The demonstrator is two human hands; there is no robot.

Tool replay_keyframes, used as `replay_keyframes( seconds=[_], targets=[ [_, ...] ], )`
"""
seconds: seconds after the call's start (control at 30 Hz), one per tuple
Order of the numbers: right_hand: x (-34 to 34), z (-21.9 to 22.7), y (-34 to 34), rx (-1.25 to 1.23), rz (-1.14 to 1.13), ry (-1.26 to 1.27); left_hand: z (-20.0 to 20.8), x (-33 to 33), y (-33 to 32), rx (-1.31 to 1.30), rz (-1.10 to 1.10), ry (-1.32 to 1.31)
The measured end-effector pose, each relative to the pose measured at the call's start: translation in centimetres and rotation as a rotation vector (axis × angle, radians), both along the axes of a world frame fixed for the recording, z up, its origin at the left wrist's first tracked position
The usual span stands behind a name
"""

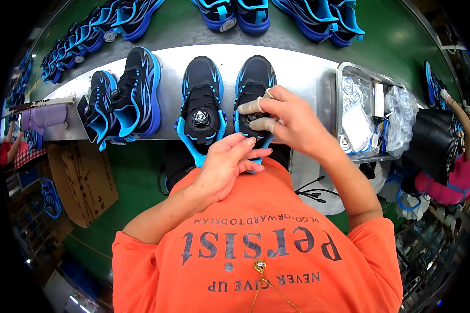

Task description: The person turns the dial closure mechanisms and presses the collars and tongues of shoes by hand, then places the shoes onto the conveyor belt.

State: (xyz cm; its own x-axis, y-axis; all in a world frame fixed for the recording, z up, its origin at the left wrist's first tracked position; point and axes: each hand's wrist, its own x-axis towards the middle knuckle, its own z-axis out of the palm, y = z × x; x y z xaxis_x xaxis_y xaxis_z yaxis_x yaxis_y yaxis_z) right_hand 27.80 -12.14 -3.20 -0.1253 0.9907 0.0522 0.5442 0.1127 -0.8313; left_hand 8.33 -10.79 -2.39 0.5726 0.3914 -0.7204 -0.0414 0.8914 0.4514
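Observation:
Two black-and-blue sneakers stand side by side in front of me, toes pointing away. The left sneaker (201,99) has a round black dial (200,118) on its tongue and thin laces across the top. On the right sneaker (255,78), my right hand (284,115) closes its fingers around the tongue area, hiding most of the dial there. Pale finger cots cover some of those fingertips. My left hand (225,161) is at that shoe's heel, palm turned partly up, fingers apart and loosely bent. Whether it presses on the heel I cannot tell.
Another pair of sneakers (136,94) stands to the left on the metal bench (167,62). A metal tray (341,104) with tags and plastic bags sits at right. More shoes (253,15) line the green surface beyond. A cardboard box (83,182) is at lower left. A co-worker's arm (465,125) reaches in at far right.

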Motion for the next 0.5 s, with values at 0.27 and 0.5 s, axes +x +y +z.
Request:
replay_keyframes(
  seconds=[0.27, 0.5],
  targets=[
    [0.6, -0.2, 0.4, 0.027, 0.066, 0.105, -0.1, -0.2, 0.2, -0.041, 0.024, -0.057],
    [0.3, 0.0, 0.4, -0.020, -0.021, -0.023, 0.1, -0.2, 0.4, -0.042, 0.019, -0.061]
  ],
)
